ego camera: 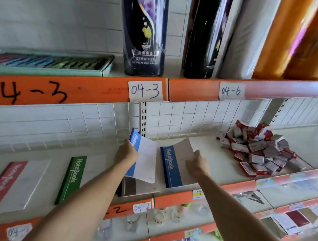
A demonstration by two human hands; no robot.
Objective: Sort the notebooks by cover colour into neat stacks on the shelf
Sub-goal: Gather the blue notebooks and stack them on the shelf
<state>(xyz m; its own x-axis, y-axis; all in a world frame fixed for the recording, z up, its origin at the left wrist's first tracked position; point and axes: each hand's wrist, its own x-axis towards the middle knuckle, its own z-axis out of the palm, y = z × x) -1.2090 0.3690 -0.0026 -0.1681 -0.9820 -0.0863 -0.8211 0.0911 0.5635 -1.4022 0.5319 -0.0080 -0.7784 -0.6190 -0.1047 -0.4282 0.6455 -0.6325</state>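
On the shelf [222, 165] the dark blue notebook [176, 166] lies flat near the middle, and everything else is placed from it. The right hand [197, 163] rests on its right side, fingers curled over the brown cover; whether it grips or only presses cannot be told. Just left of it, the left hand [126, 153] grips a light blue notebook [143, 156] by its spine edge, lifted and tilted above a brown-covered notebook [138, 188] that lies flat underneath, its spine colour hidden by the left arm. Further left lies a green notebook [74, 177], and beyond that, well apart, a red notebook [11, 185]. That makes five notebooks in view, one of each colour that shows.

To the right of the dark blue notebook, near the back wall, sits a loose heap of small red-and-white packets [256, 149], too many and too jumbled to count. Above, upright rolls [143, 32] and a flat tray of coloured pens [44, 62] stand on the upper shelf.
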